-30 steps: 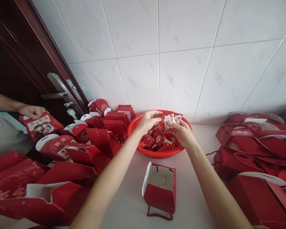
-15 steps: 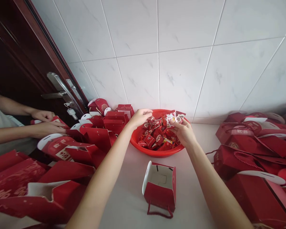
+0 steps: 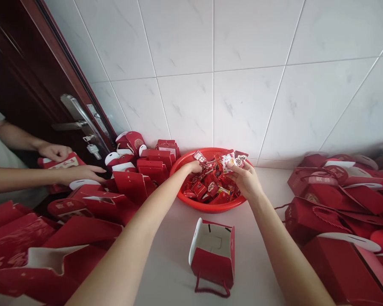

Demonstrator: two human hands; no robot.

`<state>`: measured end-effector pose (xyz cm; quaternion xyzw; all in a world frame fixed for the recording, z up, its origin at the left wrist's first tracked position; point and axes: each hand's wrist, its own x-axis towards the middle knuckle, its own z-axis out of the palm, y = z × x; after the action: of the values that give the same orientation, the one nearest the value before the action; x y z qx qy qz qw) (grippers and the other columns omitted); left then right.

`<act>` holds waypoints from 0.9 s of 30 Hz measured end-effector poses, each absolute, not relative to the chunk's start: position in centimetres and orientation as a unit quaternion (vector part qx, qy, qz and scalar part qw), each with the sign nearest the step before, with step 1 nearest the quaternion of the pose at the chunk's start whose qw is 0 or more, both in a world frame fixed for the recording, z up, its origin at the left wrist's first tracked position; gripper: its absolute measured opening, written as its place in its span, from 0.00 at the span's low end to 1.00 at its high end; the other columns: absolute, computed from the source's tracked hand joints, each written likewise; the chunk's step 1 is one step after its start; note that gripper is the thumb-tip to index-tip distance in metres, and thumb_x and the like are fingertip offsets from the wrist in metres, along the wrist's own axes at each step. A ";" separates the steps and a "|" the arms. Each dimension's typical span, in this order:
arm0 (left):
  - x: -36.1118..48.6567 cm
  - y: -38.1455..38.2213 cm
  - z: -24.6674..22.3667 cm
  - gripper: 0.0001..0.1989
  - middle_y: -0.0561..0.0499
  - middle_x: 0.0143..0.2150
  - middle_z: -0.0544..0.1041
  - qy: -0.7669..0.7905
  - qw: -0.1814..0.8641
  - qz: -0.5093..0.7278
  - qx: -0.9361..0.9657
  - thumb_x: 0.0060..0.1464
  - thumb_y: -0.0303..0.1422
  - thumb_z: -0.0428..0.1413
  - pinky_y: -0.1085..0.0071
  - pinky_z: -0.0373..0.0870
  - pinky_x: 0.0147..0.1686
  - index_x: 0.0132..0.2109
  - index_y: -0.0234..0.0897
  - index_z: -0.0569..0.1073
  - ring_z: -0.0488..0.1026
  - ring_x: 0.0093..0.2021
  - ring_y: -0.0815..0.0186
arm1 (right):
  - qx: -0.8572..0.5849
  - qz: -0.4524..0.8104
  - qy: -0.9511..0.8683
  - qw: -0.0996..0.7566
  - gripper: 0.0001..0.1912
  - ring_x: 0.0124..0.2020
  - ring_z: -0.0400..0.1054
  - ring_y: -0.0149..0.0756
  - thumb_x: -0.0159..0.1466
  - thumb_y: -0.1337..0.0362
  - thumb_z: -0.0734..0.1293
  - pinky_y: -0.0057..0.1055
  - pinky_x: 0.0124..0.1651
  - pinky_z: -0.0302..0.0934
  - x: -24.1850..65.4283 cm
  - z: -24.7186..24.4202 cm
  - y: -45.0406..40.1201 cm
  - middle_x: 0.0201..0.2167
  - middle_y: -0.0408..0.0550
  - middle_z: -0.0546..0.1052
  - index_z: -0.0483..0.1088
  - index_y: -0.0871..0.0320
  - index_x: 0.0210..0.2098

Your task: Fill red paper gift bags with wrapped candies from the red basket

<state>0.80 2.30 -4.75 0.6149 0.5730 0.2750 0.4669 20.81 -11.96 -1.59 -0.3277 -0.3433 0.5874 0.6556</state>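
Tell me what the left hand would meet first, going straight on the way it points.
The left hand would most likely meet the wrapped packets in the red basket first; depth is unclear, so it may already be touching some.

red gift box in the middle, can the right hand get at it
Probably yes: the right hand holds wrapped candies, but only the red basket's rim seems between it and the gift box.

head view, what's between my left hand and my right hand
In the head view, mostly red-wrapped sweets in the red plastic basket lie between your left hand and right hand, plus the white-and-red packet it holds.
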 end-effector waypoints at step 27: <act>1.8 -5.5 1.5 0.15 0.51 0.31 0.79 0.393 0.642 0.447 0.483 0.45 0.16 0.58 0.64 0.77 0.44 0.41 0.34 0.76 0.78 0.32 0.67 | -0.326 0.592 -0.338 0.655 0.18 0.32 0.76 0.36 0.42 0.64 0.80 0.29 0.31 0.69 21.0 -1.9 -11.7 0.33 0.45 0.82 0.75 0.56 0.30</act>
<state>1.76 -5.50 1.50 0.4829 0.3925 0.4473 0.6424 20.95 -11.73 -1.88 -0.3261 -0.3378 0.5921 0.6550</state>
